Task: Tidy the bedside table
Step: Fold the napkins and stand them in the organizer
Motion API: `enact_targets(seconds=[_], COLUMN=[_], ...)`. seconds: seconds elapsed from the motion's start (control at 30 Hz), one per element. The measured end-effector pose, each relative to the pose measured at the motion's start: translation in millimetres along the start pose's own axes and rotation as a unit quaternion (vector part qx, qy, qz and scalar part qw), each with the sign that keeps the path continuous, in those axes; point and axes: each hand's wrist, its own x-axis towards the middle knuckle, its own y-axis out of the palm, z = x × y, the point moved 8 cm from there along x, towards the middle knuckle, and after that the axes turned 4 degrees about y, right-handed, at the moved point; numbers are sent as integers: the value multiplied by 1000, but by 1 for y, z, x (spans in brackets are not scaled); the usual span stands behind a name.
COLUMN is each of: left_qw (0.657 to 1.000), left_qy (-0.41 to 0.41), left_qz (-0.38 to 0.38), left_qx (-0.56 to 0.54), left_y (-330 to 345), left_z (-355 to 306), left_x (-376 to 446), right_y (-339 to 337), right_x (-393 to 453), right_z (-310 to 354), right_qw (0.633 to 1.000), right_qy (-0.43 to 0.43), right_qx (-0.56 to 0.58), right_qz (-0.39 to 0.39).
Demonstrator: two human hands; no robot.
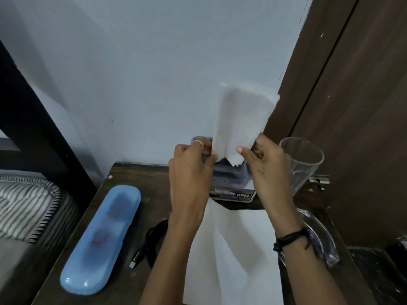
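A soft, matt white paper tissue, a glossy pale-blue plastic case, a clear smooth glass tumbler and a dark, seemingly wooden matt tabletop.

Case left of cable, seemingly

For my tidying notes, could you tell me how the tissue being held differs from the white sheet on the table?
The tissue is raised upright, pinched between the left hand and right hand; the white sheet lies on the table. The tissue looks smaller and folded; the sheet is spread out. Both are white.
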Motion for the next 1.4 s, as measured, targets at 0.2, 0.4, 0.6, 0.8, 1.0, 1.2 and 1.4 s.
enact_targets(seconds=[0.2,0.4,0.6,0.8,1.0,1.2,1.4], left_qw=[994,974,965,978,991,987,995], left_qy=[-2,24,50,17,-16,-31,-15], left_qz=[-26,-57,-104,-83,-47,8,-36], left_qx=[108,220,236,193,125,158,91], left_y=[-12,-3,1,3,-7,-4,-17], left_z=[-7,-16,-15,-7,-2,-2,-13], left_x=[0,-9,-8,-6,0,0,4], right_y=[3,11,18,27,13,26,9], right_x=[3,0,-7,-14,-7,-18,-2], right_z=[-9,-7,-2,3,4,4,-4], right_qw=[997,983,972,957,979,960,994], right_qy=[-4,-18,-15,-30,-3,-16,71], right_qx=[-76,-182,-233,-287,-201,-269,-66], right_qz=[14,14,-9,-43,-35,-77,-50])
